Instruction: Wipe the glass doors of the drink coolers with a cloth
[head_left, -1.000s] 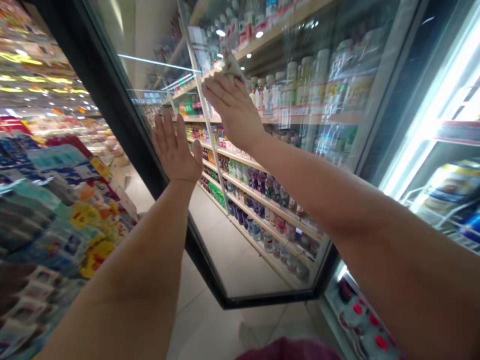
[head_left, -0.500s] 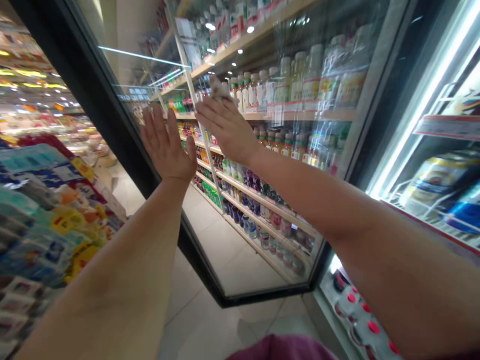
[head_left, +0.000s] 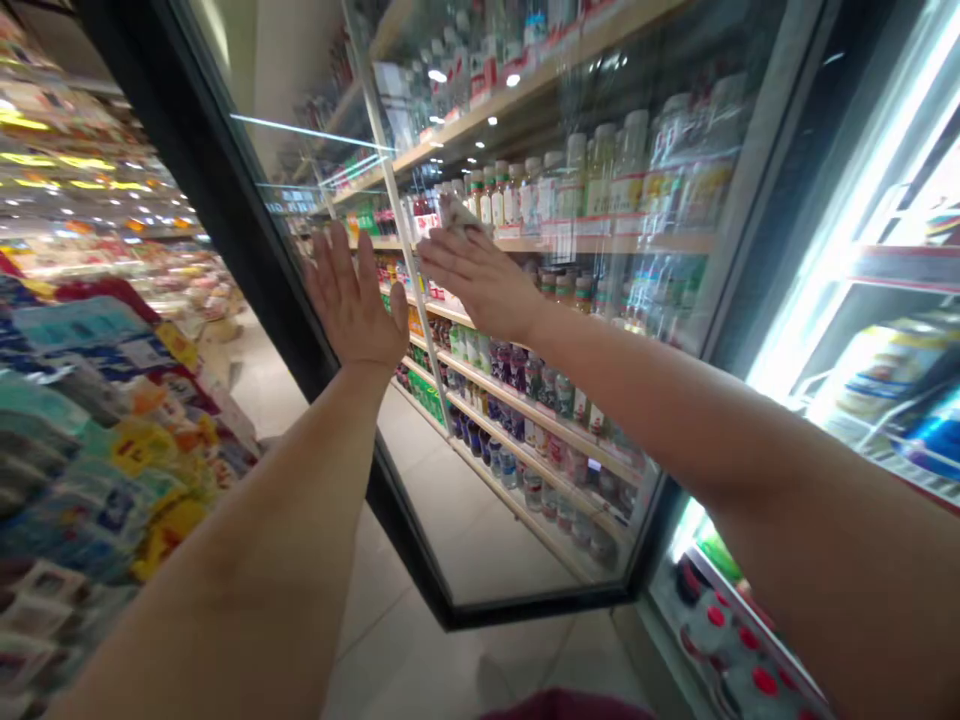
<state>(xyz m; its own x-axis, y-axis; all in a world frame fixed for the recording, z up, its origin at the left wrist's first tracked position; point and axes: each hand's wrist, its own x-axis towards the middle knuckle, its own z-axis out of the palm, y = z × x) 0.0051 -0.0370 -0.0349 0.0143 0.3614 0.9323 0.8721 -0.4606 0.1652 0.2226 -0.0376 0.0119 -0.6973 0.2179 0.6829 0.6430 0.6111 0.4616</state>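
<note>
Left hand open, palm toward the glass door of a drinks cooler, near its left frame; right hand fingers straight, white cloth at their tips high on the pane, grip unclear.

No legible text; bottle labels and package print too blurred.

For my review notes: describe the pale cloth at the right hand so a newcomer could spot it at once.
Start at the black-framed glass cooler door. Two raised hands reach toward it; take the right hand, not the empty left hand. At its fingertips is a small pale crumpled cloth, soft and plain against the bright bottles behind the glass.
</note>
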